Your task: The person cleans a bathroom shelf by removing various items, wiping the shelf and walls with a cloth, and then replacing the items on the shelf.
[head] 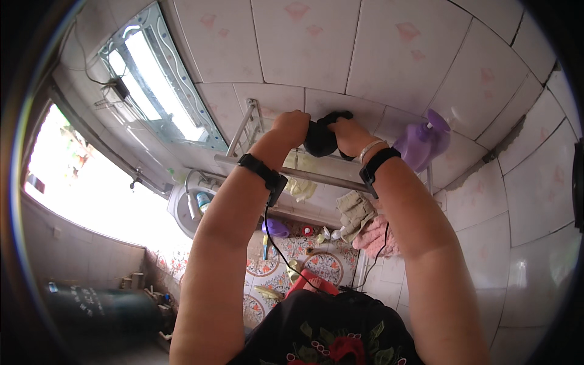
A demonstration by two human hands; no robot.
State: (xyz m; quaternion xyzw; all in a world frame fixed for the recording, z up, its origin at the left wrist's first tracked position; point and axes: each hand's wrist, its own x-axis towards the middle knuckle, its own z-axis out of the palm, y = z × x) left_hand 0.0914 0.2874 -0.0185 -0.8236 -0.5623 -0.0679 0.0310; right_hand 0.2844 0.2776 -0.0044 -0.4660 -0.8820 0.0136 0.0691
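Both arms reach up to a metal wall rack (315, 177) on a tiled wall. A black cloth (320, 139) is bunched between the hands, above the rack's front bar. My left hand (292, 127) is closed on its left edge, and my right hand (350, 137) grips it on the right, where part of it stands up behind the fingers. The cloth's full shape is hidden by its folds. Just right of my right hand stands a purple pump bottle (422, 141). A pale yellow cloth (301, 188) hangs below the bar, left of a beige towel (356, 212) and a pink towel (378, 237).
A mirror (159, 77) hangs at upper left, over a white washbasin (182, 210). A purple basin-like container (276, 227) and small items lie by the wall on the patterned floor. Below are a red stool or basin (303, 278) and slippers (269, 293); a dark green tank (105, 315) is lower left.
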